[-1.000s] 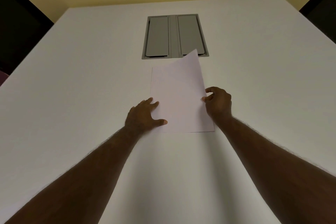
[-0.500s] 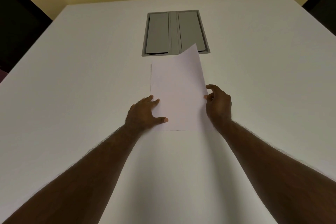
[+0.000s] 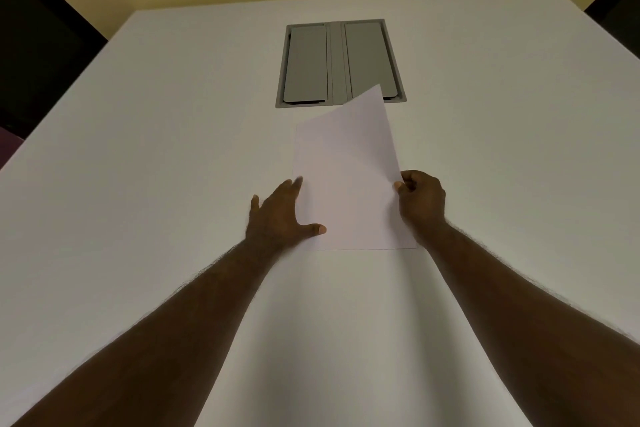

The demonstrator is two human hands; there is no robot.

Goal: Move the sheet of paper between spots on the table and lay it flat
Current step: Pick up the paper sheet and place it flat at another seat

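A white sheet of paper [image 3: 349, 177] is in the middle of the white table [image 3: 138, 184]. Its near edge rests on the table while its far right corner is raised and overlaps the grey panel. My right hand [image 3: 420, 199] pinches the sheet's right edge between thumb and fingers. My left hand [image 3: 282, 215] is at the sheet's left edge, fingers spread and slipped under that edge, thumb on top near the lower left corner.
A grey recessed cable panel [image 3: 339, 62] with two flaps is set into the table just beyond the sheet. Dark chair backs [image 3: 38, 55] stand at the table's far left and far right. A yellow wall lies behind.
The sheet's right side has lifted higher in my right hand's pinch. My left fingers have slid under the left edge, which is starting to rise.
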